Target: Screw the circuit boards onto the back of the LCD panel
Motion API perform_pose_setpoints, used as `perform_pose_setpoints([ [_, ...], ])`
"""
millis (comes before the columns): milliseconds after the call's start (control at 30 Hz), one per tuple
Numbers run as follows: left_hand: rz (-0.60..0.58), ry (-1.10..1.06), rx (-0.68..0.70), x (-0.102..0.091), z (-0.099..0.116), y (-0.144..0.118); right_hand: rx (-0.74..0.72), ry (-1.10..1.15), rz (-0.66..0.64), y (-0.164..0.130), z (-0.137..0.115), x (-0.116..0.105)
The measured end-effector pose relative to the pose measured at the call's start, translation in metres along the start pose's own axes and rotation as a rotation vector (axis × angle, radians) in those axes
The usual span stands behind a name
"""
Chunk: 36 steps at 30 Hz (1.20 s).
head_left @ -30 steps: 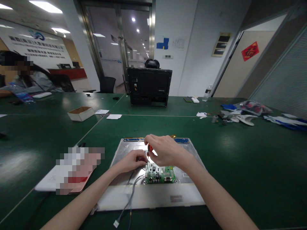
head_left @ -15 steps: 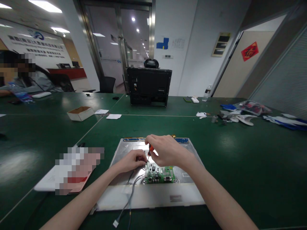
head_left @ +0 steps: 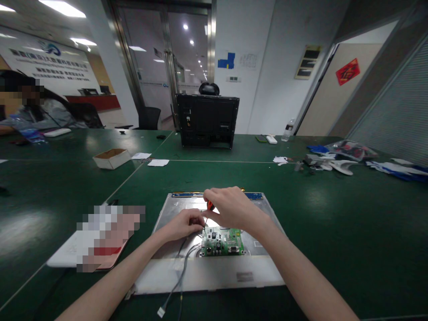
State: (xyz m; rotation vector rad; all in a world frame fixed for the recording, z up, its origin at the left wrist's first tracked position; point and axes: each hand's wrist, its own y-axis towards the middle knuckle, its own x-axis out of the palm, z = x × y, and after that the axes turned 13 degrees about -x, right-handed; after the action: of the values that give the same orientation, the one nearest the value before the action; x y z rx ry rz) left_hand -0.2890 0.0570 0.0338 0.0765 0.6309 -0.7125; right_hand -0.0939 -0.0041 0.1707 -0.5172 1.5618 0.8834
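Item: right hand (head_left: 230, 208), closed around a small screwdriver (head_left: 207, 212) with an orange-red handle, shaft angled down so the tip meets the top left corner of the green circuit board (head_left: 222, 241); the grip sits high on the handle, which suits turning it between the fingers.

Item: left hand (head_left: 184, 224), fingertips pinched together right beside the screwdriver tip, apparently steadying it or a small fastener there; what it pinches is too small to tell.

Item: circuit board, lying flat on the metal back of a display panel (head_left: 264, 272), near the panel's middle.

Item: grey cables (head_left: 182, 272), running from the board's left edge off the panel's near side, ending in a white connector (head_left: 162, 311) on the green table (head_left: 334, 232).

Item: open cardboard box (head_left: 112, 158), far left. Black monitor housing (head_left: 207, 120), upright at the far side. Another person, seated well apart, far left.
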Motion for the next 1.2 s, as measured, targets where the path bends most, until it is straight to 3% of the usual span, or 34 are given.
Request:
perform_pose_setpoints([
  [167,0.006,0.025,0.005,0.0001,-0.0028,0.0014,-0.062,0.054,0.014,-0.003,-0.0015,-0.0011],
  [567,-0.005,-0.008,-0.003,-0.0007,0.0052,-0.001,-0.011,0.012,-0.009,-0.0005,0.0007,0.0001],
  [833,0.007,0.035,0.012,-0.001,0.0022,0.0003,-0.072,0.079,-0.003,-0.0034,-0.0033,-0.0029],
  [1200,0.014,0.015,-0.015,-0.0003,0.0025,-0.0006,0.0,-0.008,-0.013,-0.0004,0.0,0.0007],
])
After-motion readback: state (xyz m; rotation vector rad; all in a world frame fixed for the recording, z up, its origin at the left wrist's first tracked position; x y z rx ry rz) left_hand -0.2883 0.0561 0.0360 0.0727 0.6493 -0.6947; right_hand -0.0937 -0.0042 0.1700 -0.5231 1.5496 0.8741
